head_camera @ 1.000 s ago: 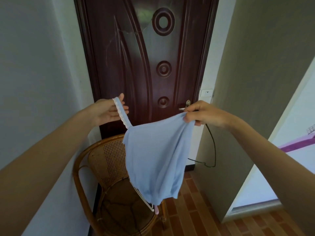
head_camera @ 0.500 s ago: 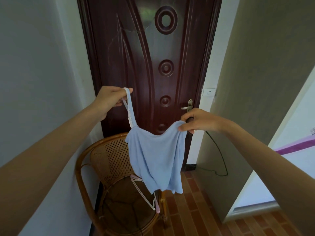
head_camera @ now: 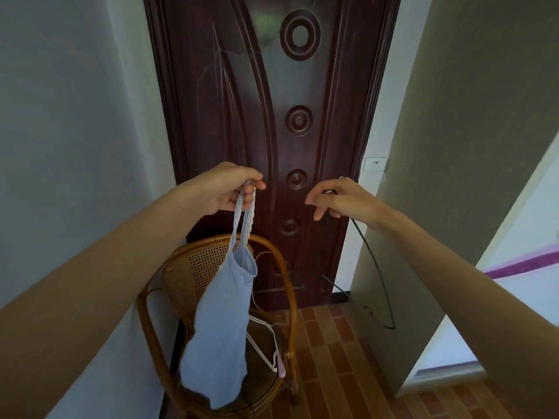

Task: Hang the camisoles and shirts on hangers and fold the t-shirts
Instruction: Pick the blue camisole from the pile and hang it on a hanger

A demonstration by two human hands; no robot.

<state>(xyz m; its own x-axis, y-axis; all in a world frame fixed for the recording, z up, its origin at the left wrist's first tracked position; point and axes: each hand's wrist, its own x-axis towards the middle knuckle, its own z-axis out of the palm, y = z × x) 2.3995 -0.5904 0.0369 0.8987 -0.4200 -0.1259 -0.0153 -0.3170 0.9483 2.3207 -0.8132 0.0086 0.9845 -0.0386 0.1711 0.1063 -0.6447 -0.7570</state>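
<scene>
Hanging step: L hand (head_camera: 225,189) pinches the strap of the blue camisole (head_camera: 222,325), which dangles over the chair (head_camera: 290,285). R hand (head_camera: 338,201) grips the dark wire hanger (head_camera: 378,273), index and thumb loose. Next, prob. thread the hanger's arm through that strap w/o dropping it.

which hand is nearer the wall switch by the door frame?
Right. The right hand, holding the black wire hanger, sits just below and left of the wall switch. The left hand, pinching the camisole strap, is farther left.
</scene>
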